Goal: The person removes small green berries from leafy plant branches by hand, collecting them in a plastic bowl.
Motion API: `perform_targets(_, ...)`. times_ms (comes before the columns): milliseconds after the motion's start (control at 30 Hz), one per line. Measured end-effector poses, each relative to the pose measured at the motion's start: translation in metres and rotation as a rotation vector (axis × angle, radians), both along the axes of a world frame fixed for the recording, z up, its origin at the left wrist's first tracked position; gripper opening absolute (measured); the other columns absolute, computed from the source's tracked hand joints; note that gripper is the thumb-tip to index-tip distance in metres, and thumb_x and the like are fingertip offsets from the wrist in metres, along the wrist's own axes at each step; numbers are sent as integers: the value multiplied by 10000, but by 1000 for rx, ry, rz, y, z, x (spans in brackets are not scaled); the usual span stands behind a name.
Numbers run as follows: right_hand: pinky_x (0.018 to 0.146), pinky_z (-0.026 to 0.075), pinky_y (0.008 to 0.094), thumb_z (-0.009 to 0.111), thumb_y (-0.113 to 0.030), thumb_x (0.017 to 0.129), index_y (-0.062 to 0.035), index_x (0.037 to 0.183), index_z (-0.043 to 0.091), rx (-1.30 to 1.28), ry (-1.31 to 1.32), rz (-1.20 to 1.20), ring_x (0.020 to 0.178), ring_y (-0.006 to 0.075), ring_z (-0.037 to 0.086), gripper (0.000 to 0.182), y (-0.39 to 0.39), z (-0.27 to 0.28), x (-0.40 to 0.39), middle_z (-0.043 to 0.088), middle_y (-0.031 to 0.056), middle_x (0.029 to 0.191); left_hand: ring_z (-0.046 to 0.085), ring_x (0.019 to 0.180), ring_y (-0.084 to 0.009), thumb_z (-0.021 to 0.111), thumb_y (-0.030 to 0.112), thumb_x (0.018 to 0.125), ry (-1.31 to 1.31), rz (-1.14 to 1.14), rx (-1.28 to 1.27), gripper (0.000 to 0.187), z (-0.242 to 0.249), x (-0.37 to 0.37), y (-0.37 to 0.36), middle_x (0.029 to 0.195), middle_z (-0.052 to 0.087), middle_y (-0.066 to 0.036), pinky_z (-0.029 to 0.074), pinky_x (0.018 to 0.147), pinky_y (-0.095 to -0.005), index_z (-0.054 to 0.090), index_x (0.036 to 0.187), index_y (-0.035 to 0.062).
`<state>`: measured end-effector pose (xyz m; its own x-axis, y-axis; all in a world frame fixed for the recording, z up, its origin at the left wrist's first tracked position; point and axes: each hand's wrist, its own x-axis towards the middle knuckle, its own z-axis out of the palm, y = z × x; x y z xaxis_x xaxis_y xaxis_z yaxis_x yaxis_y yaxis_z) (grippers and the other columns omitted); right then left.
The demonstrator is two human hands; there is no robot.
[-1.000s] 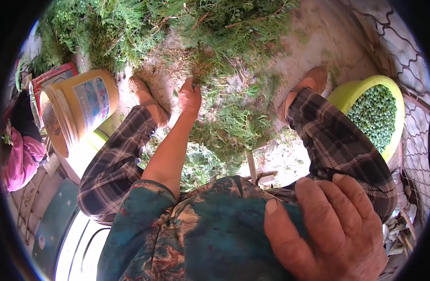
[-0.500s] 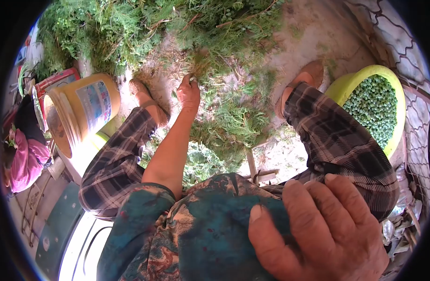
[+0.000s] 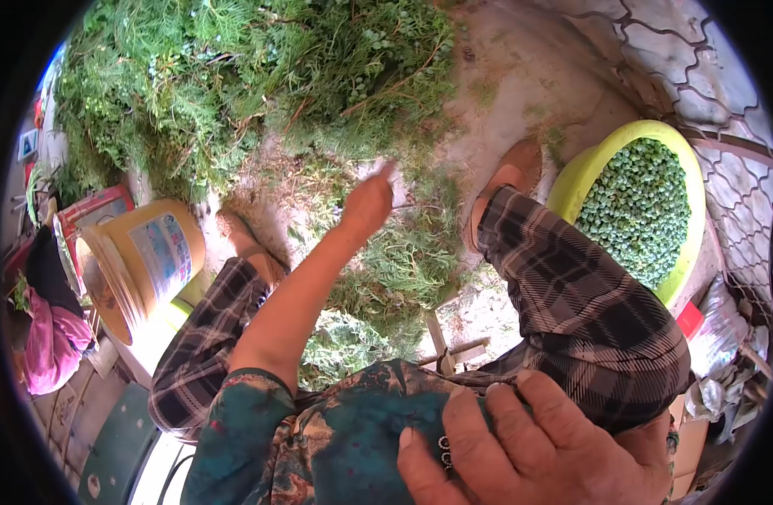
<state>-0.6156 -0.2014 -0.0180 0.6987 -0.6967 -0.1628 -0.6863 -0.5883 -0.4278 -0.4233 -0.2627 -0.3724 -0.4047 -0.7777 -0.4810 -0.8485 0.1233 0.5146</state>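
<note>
My left hand (image 3: 370, 204) reaches over the ground between my feet, its fingers curled together and slightly blurred; whatever they may hold is hidden. Below and around it lie loose green sprigs (image 3: 412, 257). Close to the camera, my right hand (image 3: 521, 446) is over my lap with its fingers apart and nothing in it. Beyond my left hand spreads a big heap of leafy green branches (image 3: 235, 93). A yellow-green tub (image 3: 696, 181) full of small green, berry-like pieces (image 3: 639, 206) stands to the right of my right leg.
A tipped yellow bucket (image 3: 164, 248) with a label is at the left, near a red-edged box (image 3: 100, 206) and a pink cloth (image 3: 54, 341). Wooden pieces (image 3: 441, 345) lie between my legs. Plastic bags (image 3: 714, 337) and a wavy-patterned surface (image 3: 731, 168) are on the right.
The view has shifted. My left hand has moved rightward and a little nearer, from beside my left foot to over the sprigs. My right hand appears lower and farther left.
</note>
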Motion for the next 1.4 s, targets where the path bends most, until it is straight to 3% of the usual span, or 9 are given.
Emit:
perform_targets(300, 825, 446, 371, 620, -166, 686, -77, 1125, 462, 132, 149, 244, 896, 256, 531, 475, -20, 18, -7, 510, 148, 978, 638, 789, -343, 516, 40, 747, -351, -245, 273, 901, -13, -42, -13, 885, 648, -197, 501, 703, -422, -56, 1423, 206)
perform_targets(433, 863, 413, 403, 617, -189, 708, -42, 1115, 453, 181, 88, 174, 938, 261, 484, 463, -28, 24, -14, 489, 147, 1021, 614, 874, -348, 496, 23, 776, -102, -264, 226, 405, 15, -35, -6, 907, 629, -227, 495, 746, -430, 572, 1166, 103)
perform_targets(533, 830, 412, 403, 617, -202, 741, -58, 1031, 489, 119, 125, 182, 848, 219, 468, 348, -9, 17, -9, 487, 99, 933, 625, 710, -306, 552, 37, 790, 357, 308, -77, 218, 31, -40, -35, 887, 635, -205, 504, 669, -377, 605, 997, -7)
perform_targets(633, 804, 413, 400, 611, -207, 761, -68, 980, 506, -17, 160, 92, 789, 196, 459, 279, -3, 18, -10, 483, 70, 867, 589, 703, -127, 562, 115, 859, 717, 649, 275, 271, 84, -66, -67, 842, 611, -87, 501, 623, -239, 557, 1096, -16)
perform_targets(867, 779, 421, 399, 598, -195, 758, -68, 970, 515, 37, 82, 120, 777, 202, 479, 261, -4, 23, -16, 493, 73, 843, 605, 913, -191, 513, 195, 899, 984, 70, 687, 383, 205, -148, -51, 1094, 544, -157, 518, 686, -282, 460, 1224, -1)
perform_targets(1067, 757, 429, 399, 587, -185, 755, -67, 962, 523, 48, 58, 117, 766, 208, 497, 247, -3, 25, -22, 502, 75, 823, 596, 822, -329, 503, -8, 756, -298, -116, -1029, 258, 28, -75, -113, 852, 608, -205, 400, 872, -463, 520, 1008, 42)
perform_targets(1167, 747, 432, 399, 581, -180, 753, -67, 958, 527, 46, 65, 119, 761, 211, 506, 240, -4, 25, -25, 506, 76, 812, 603, 815, -349, 524, -4, 738, -342, -138, -583, 275, 27, -58, -121, 799, 618, -191, 382, 881, -480, 528, 1006, 56)
perform_targets(1333, 729, 438, 398, 572, -172, 751, -66, 951, 533, 58, 99, 135, 752, 216, 520, 230, -8, 27, -20, 513, 78, 795, 592, 729, -384, 533, 71, 790, 59, 162, -732, 260, 80, -50, -124, 829, 629, -202, 468, 714, -405, 611, 1038, 84)
perform_targets(1400, 722, 441, 398, 568, -169, 750, -66, 948, 536, 60, 141, 134, 748, 218, 526, 226, -11, 28, -15, 516, 78, 788, 581, 690, -178, 590, 138, 829, 225, 421, -484, 237, 114, -43, -131, 828, 648, -123, 448, 676, -273, 617, 1034, 22)
